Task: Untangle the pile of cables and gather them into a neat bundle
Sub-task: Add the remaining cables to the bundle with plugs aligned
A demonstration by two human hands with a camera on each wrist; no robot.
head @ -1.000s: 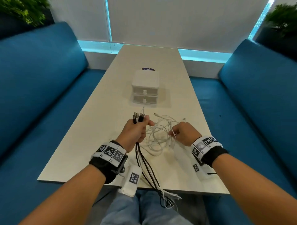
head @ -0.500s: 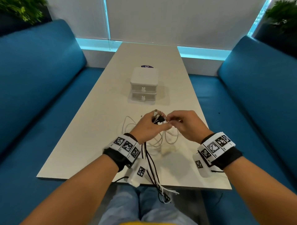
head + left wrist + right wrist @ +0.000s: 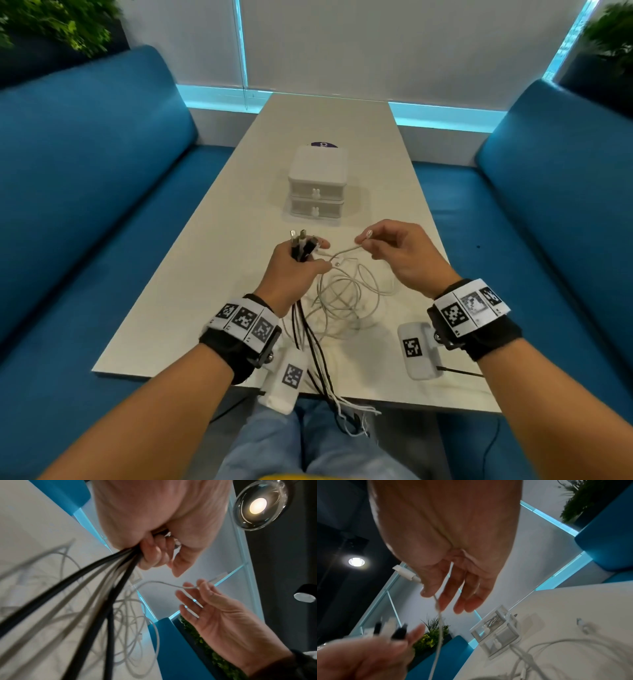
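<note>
The left hand [image 3: 294,270] grips a bunch of sorted cables [image 3: 301,246], plugs up, tails trailing off the near counter [image 3: 191,274] edge. The right hand [image 3: 394,253] pinches a white cable [image 3: 342,253] near its plug, lifted from the tangle [image 3: 346,298] between the hands. Likely next: draw it free and add it to the bunch.

1. Table [image 3: 219,219]: smooth matt off-white top, looks laminate.
2. Drawer box [image 3: 318,185]: white plastic, semi-matt lid; translucent drawer fronts per right wrist view.
3. Held cables [image 3: 310,337]: black and white strands, smooth plastic jackets; plug tips shiny metal.
4. Loose white cables [image 3: 346,301]: smooth matt plastic jacket.
5. Sofas [image 3: 85,164]: blue woven cloth, matt.
6. Wristbands [image 3: 245,323]: black fabric, printed matt white marker tags.
7. Jeans [image 3: 267,442]: light blue denim.
</note>
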